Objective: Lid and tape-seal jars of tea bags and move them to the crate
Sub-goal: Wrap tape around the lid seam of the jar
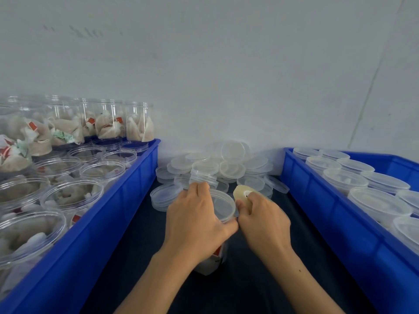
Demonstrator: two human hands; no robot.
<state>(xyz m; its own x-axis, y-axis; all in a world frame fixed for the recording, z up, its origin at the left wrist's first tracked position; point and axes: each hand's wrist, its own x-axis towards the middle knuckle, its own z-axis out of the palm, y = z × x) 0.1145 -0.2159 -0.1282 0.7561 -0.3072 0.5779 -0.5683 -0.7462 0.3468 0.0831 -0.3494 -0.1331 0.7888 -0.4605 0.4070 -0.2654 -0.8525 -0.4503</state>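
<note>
A person's left hand (196,219) wraps its curled fingers and thumb around the rim of a clear plastic jar (212,257) standing on the dark work surface (136,257) between two blue crates, gripping it just under its translucent lid (223,206), which sits on the jar's mouth. The right hand (263,219) holds a roll of clear tape (243,196), fingers curled through and around it, and its thumb meets the left thumb at the near edge of the lid; whether a strip of tape already touches the jar cannot be told. Tea bags with red tags show through the jar's wall below the left wrist. Behind the hands, toward the far edge of the surface against the pale wall (226,75), lies a loose heap of spare lids (217,165), some stacked, some tilted. The left crate (108,214) runs along the left edge of the surface and is packed with open jars of tea bags (68,196), with a second layer of taller-standing jars at its far end. The right crate (340,223) lines the right edge and holds rows of lidded jars (367,198), standing close together.
</note>
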